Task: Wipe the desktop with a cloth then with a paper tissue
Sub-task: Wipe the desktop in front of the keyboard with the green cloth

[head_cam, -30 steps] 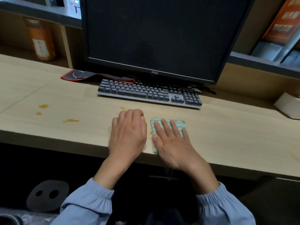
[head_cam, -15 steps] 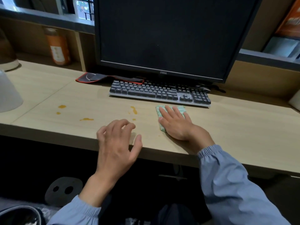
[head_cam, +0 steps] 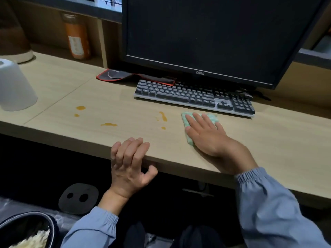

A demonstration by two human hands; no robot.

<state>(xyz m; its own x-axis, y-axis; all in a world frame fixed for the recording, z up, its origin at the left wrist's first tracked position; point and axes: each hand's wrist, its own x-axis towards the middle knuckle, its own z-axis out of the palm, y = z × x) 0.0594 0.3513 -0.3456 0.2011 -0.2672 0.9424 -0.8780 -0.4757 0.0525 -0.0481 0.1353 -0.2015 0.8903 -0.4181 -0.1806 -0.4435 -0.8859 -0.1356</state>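
Left hand: fingers loosely bent, tips resting on the front edge of the worktop, grasping nothing. Right hand: flat, fingers straight, pressing a green cloth that lies just before the keyboard, with bare board to its right and orange stains to its left. Behind: black monitor marked "DELL"; far left, white paper roll; on the shelf, orange bottle, label unreadable.
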